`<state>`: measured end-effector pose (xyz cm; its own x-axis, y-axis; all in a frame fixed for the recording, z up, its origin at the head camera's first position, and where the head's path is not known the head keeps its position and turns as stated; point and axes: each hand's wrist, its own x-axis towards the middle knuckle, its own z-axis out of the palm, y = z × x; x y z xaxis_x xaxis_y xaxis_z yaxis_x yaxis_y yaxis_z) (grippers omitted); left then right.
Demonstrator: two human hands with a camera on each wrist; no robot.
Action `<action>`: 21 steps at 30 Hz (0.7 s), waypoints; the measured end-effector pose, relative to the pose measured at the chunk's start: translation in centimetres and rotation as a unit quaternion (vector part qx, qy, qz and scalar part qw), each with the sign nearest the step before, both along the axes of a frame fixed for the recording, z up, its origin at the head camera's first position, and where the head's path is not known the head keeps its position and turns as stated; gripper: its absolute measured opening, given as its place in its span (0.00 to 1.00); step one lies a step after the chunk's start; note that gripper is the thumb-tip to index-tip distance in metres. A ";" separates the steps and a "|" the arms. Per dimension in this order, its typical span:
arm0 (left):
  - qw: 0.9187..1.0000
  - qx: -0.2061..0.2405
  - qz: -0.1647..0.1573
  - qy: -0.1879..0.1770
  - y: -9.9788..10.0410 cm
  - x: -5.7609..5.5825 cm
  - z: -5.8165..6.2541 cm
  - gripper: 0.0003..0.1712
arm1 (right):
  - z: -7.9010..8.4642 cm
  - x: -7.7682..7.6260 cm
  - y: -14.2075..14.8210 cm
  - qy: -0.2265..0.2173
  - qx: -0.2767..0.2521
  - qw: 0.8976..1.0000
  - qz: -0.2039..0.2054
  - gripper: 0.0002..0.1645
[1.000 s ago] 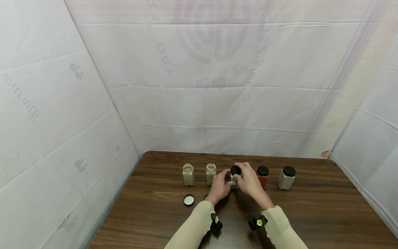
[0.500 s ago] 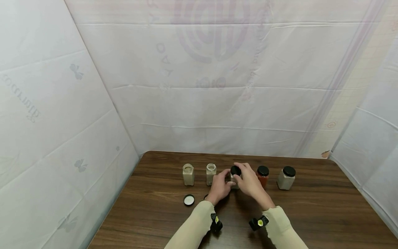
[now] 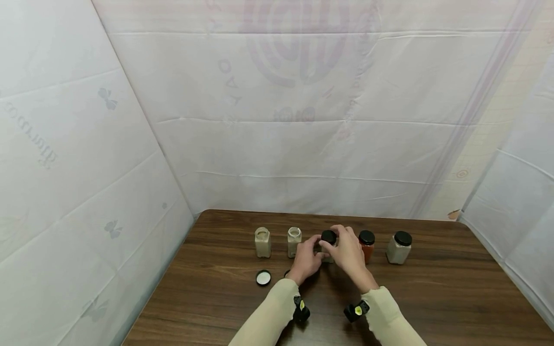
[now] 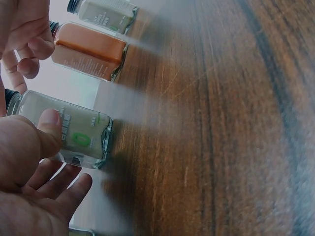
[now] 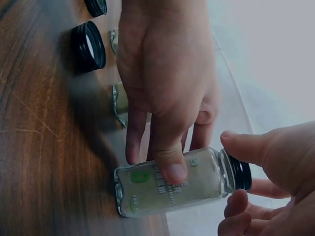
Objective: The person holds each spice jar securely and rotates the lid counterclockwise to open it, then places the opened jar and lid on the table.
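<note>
A clear glass jar (image 5: 199,183) of pale powder stands upright in the middle of the row, a black screw lid (image 3: 329,236) on its neck. My left hand (image 3: 306,259) grips the jar's body, thumb on the labelled face in both wrist views and fingers round the other side. Around the lid are the thumb and fingers of my right hand (image 3: 349,252), which hold it from the right. In the right wrist view the lid (image 5: 241,174) sits at the jar's neck between that thumb and fingers.
Two lidless jars (image 3: 262,244) (image 3: 294,244) of pale contents stand to the left. A loose black lid (image 3: 263,278) lies upturned before them; another (image 5: 96,6) shows in the right wrist view. Rightward stand a capped red-orange jar (image 3: 367,250) and a capped pale jar (image 3: 398,250).
My right hand has turned a little at the lid, its thumb shifting left and its wrist swinging slightly left. The left hand keeps its grip on the jar, which stays in place.
</note>
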<state>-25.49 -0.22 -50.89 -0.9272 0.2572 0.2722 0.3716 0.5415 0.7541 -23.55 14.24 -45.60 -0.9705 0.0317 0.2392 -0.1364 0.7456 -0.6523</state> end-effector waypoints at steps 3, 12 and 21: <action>1.000 0.003 0.000 0.002 0.0 0.0 0.0 0.21 | -0.1 0.0 -0.1 -0.003 0.002 1.000 -0.009 0.34; 1.000 -0.005 0.003 -0.006 0.0 0.0 0.1 0.22 | 0.4 -0.1 0.4 -0.015 0.005 0.999 0.050 0.29; 1.000 -0.010 0.003 -0.006 -0.1 0.1 0.1 0.22 | 0.7 0.0 0.3 -0.034 0.015 0.996 0.087 0.29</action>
<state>-25.42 -0.29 -50.78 -0.9318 0.2571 0.2561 0.3595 0.5583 0.7477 -23.57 14.55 -44.85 -0.9747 -0.1441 0.1707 -0.2210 0.7344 -0.6418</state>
